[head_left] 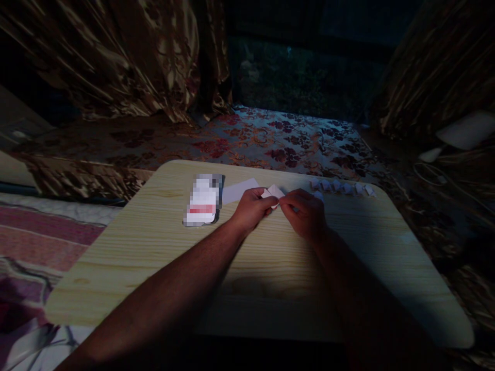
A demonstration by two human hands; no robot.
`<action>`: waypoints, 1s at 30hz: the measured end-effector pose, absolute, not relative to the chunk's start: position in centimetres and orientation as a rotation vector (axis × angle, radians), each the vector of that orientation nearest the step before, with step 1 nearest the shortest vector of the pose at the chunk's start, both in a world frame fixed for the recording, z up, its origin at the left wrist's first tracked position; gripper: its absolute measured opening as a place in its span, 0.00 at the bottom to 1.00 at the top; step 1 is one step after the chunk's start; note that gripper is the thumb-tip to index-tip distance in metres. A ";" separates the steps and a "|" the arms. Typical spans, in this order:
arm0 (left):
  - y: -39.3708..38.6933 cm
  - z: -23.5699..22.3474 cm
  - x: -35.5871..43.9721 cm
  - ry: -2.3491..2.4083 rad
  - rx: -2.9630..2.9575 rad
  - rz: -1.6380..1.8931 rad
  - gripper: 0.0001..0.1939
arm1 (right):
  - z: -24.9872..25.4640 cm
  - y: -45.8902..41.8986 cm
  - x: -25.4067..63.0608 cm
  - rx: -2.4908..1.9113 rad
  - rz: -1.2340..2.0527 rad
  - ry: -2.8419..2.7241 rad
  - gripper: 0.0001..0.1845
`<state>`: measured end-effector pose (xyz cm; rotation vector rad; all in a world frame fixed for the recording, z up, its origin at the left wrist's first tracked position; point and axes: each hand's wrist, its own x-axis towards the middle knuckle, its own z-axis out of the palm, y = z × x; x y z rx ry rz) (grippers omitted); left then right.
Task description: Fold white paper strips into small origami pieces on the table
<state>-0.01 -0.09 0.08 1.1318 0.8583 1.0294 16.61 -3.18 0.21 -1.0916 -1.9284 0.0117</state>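
Note:
Over the middle of the wooden table (162, 257), my left hand (252, 208) grips a small piece of folded white paper (274, 192) between thumb and fingers. The thumb and fingertips of my right hand (307, 212) pinch the same paper at its right corner. Just behind my left hand lies a flat pale sheet of paper (238, 191). A row of several small folded paper pieces (342, 188) runs along the far right part of the table. One more pale paper piece (318, 196) shows partly behind my right hand.
A phone (202, 201), its screen blurred, lies left of the sheet. Patterned cloth (286, 139) covers a ledge beyond the table, with curtains (154, 56) on both sides. A white lamp (464, 131) stands at the right. Striped bedding (42, 232) is at the left.

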 end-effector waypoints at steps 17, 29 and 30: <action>0.1 0.1 0.1 0.857 1.131 1.008 0.08 | 0.5 -3.4 16.2 -1.115 0.102 -1.868 0.08; 0.1 0.3 0.0 0.848 1.130 1.008 0.08 | 0.7 -3.5 16.0 -1.112 0.176 -1.834 0.07; 0.1 0.3 0.1 0.858 1.133 1.018 0.08 | 0.7 -3.6 15.9 -1.140 0.213 -1.795 0.06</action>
